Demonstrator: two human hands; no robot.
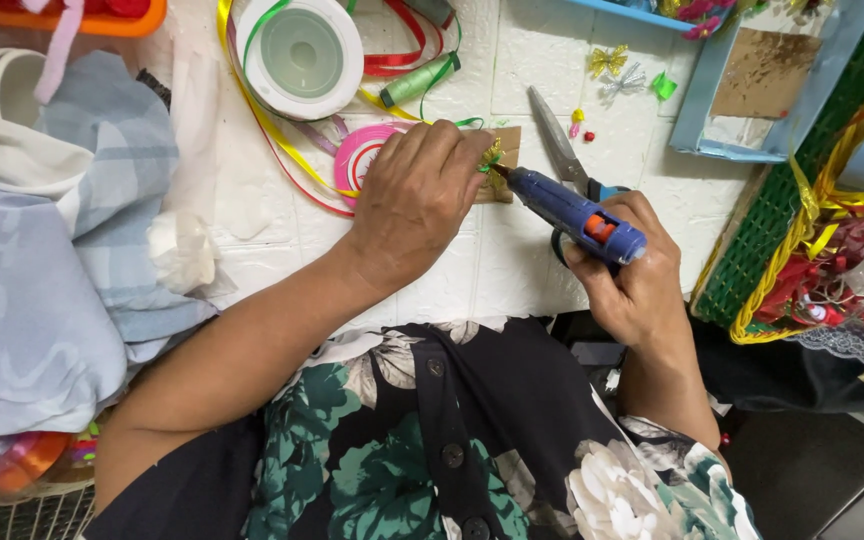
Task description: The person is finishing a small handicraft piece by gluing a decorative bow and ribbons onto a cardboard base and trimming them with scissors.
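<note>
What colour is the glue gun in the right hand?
Blue, with an orange trigger: the glue gun in the right hand, head view.

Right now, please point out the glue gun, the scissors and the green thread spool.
glue gun (570,212), head view, on the blue barrel.
scissors (555,143), head view, on the grey blades.
green thread spool (418,80), head view, on the wound thread.

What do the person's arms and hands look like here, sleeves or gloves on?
No gloves: the left hand and right hand are bare, and both forearms are uncovered. No rings, watch or bracelets show. The garment is dark with a large white and teal flower print and a row of dark buttons down the front.
</note>
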